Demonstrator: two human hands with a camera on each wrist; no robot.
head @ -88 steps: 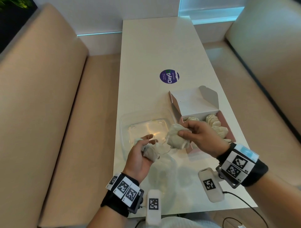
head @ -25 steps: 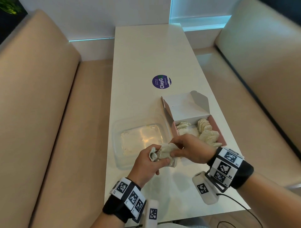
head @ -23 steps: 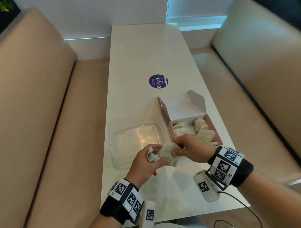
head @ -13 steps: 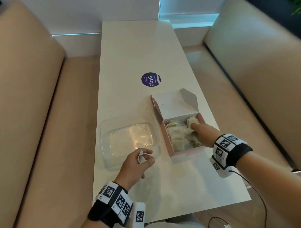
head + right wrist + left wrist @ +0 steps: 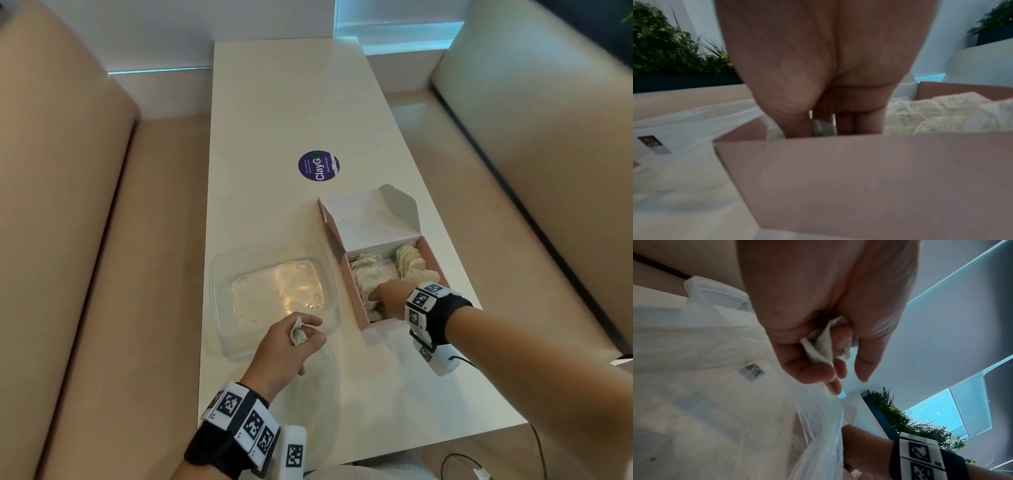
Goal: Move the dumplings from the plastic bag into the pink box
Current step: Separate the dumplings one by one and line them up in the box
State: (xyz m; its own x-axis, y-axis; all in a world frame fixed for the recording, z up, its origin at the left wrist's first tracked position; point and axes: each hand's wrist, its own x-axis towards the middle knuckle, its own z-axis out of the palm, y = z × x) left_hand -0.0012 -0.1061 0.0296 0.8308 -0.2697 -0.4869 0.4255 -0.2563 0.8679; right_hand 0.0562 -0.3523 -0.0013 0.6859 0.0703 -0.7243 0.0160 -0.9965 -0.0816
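One dumpling (image 5: 298, 334) left in your left hand (image 5: 286, 353) — your right hand (image 5: 388, 297) just moved into the box (image 5: 383, 323); its grip, I can't tell.

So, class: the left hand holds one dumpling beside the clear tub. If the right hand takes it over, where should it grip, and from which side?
A judgement: pinch the dumpling by its pleated top edge, which sticks up clear of the left hand. Come from above and the pink box side, since the fingers wrap its lower body.
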